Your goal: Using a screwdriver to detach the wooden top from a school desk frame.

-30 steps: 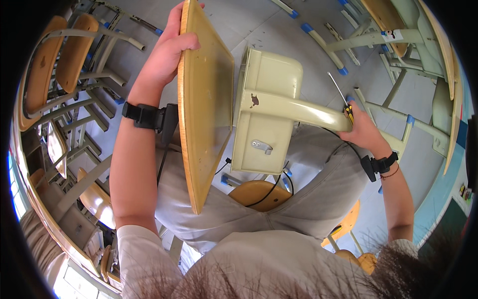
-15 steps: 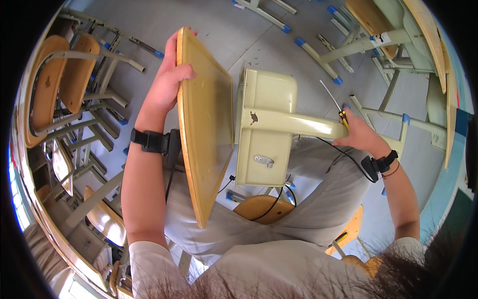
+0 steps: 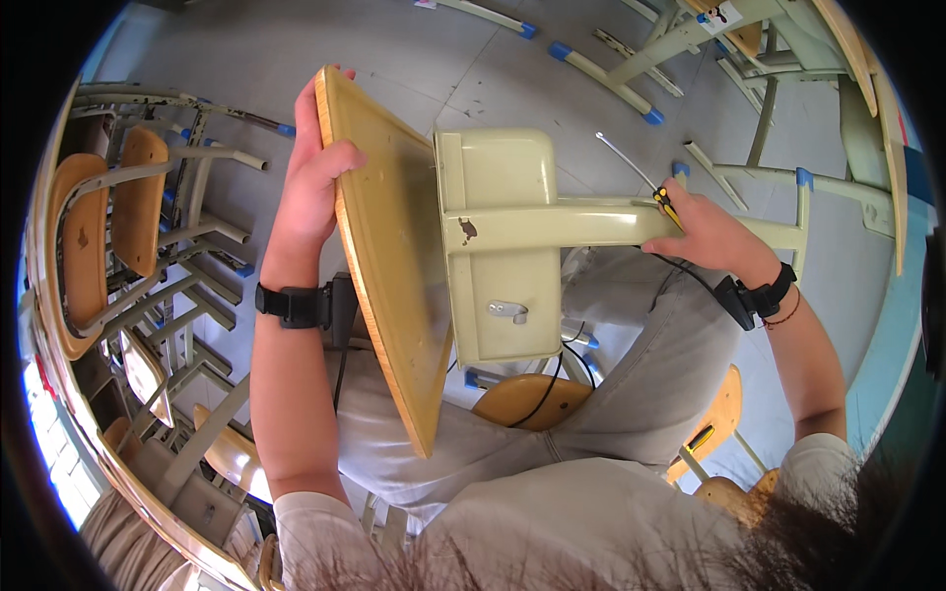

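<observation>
My left hand (image 3: 310,182) is closed round the left edge of a wooden board (image 3: 379,256), which stands on edge above my lap. Just right of it, a cream metal desk frame (image 3: 498,276), with a box section, a small grey bracket (image 3: 507,308) and a long tube (image 3: 581,225), meets or nearly meets the board's face. My right hand (image 3: 695,231) is closed on a yellow-and-black screwdriver (image 3: 667,203) and also rests on the tube's right end. The screwdriver's shaft points up and left. Black straps with devices and cables are on both my wrists.
Stacked wooden chairs (image 3: 138,202) and a desk edge are at the left. More desks (image 3: 843,148) with metal legs and blue feet surround the grey tiled floor (image 3: 473,74). A wooden seat (image 3: 527,399) shows between my legs, and another screwdriver (image 3: 702,437) lies on a seat at lower right.
The board is more tilted, and the frame has moved left against or nearly against it. My right hand with the screwdriver has moved left along with the frame. The view has shifted slightly.
</observation>
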Demonstrator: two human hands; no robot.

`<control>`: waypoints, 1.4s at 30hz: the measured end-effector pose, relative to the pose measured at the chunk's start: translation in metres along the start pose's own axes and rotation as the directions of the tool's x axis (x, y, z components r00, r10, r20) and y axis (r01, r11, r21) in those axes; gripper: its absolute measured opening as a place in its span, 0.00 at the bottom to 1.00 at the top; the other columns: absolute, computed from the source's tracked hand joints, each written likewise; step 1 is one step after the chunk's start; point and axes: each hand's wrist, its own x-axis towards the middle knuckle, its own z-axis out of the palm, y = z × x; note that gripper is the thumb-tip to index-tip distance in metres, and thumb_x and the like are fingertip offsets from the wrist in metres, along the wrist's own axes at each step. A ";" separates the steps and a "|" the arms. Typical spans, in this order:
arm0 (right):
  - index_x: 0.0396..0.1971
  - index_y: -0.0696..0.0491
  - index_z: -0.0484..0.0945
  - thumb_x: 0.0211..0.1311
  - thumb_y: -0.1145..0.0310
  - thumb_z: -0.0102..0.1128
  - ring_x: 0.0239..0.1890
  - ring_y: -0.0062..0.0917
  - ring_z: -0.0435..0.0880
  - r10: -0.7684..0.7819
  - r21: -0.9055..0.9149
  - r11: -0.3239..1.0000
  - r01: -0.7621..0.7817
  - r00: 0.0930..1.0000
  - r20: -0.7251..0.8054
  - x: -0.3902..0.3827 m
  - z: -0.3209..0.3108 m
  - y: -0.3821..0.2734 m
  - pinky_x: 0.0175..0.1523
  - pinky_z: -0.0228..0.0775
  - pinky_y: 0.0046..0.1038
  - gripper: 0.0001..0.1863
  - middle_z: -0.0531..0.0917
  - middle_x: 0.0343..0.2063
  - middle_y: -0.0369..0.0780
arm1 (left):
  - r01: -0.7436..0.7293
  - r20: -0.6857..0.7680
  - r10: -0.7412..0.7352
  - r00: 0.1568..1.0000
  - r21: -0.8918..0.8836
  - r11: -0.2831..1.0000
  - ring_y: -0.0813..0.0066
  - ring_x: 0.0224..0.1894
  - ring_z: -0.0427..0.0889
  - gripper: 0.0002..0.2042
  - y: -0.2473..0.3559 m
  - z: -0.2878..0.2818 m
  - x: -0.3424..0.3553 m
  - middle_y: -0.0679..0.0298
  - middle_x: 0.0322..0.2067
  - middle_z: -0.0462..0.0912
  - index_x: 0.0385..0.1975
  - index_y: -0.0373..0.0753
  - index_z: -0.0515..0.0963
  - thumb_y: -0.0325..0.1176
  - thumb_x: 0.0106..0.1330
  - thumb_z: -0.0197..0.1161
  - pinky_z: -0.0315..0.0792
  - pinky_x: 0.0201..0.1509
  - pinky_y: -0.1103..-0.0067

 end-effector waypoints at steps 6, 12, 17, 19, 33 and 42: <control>0.47 0.62 0.65 0.56 0.59 0.71 0.42 0.53 0.78 -0.062 -0.034 0.998 0.059 0.994 -0.086 -0.007 0.000 -0.002 0.46 0.70 0.42 0.30 0.79 0.36 0.57 | -0.048 0.014 0.047 0.999 0.079 0.996 0.68 0.56 0.67 0.40 -0.007 0.008 0.007 0.60 0.60 0.63 0.69 0.41 0.52 0.27 0.51 0.57 0.66 0.60 0.75; 0.36 0.58 0.71 0.61 0.64 0.68 0.28 0.30 0.75 -0.056 0.171 0.978 0.120 0.940 -0.338 -0.004 -0.018 -0.038 0.35 0.66 0.31 0.16 0.76 0.24 0.39 | -0.041 0.002 0.041 0.999 0.124 0.992 0.72 0.46 0.68 0.41 -0.009 0.008 0.009 0.62 0.45 0.68 0.69 0.42 0.53 0.29 0.51 0.60 0.67 0.52 0.77; 0.27 0.52 0.72 0.63 0.64 0.68 0.21 0.08 0.59 0.081 0.709 0.689 0.148 0.957 -0.279 0.018 -0.014 -0.109 0.26 0.52 0.19 0.13 0.64 0.19 0.25 | 0.016 -0.016 -0.014 1.000 0.149 0.989 0.70 0.55 0.66 0.38 -0.006 -0.001 0.002 0.62 0.60 0.64 0.69 0.43 0.55 0.27 0.52 0.56 0.66 0.59 0.76; 0.29 0.52 0.75 0.64 0.63 0.67 0.20 0.09 0.59 0.119 0.810 0.572 0.130 0.964 -0.239 0.040 -0.006 -0.132 0.25 0.51 0.18 0.12 0.65 0.19 0.25 | 0.012 -0.019 -0.009 1.000 0.152 0.988 0.71 0.53 0.66 0.38 -0.008 -0.005 0.004 0.62 0.59 0.64 0.68 0.44 0.55 0.27 0.52 0.56 0.66 0.58 0.76; 0.39 0.52 0.87 0.59 0.65 0.60 0.16 0.14 0.62 -0.147 0.402 0.908 0.116 0.988 0.047 0.159 0.002 -0.191 0.20 0.52 0.21 0.12 0.69 0.17 0.28 | -0.052 -0.075 0.063 0.995 0.136 0.989 0.65 0.48 0.72 0.43 -0.014 -0.024 0.002 0.58 0.46 0.70 0.69 0.39 0.52 0.32 0.50 0.64 0.69 0.52 0.73; 0.34 0.55 0.85 0.62 0.59 0.59 0.13 0.14 0.58 -0.098 0.245 0.968 0.046 0.973 0.207 0.169 -0.011 -0.208 0.19 0.47 0.21 0.14 0.67 0.14 0.30 | -0.089 -0.070 0.092 0.993 0.043 0.995 0.69 0.44 0.71 0.42 -0.019 -0.045 -0.006 0.59 0.43 0.69 0.70 0.41 0.52 0.29 0.51 0.62 0.70 0.48 0.73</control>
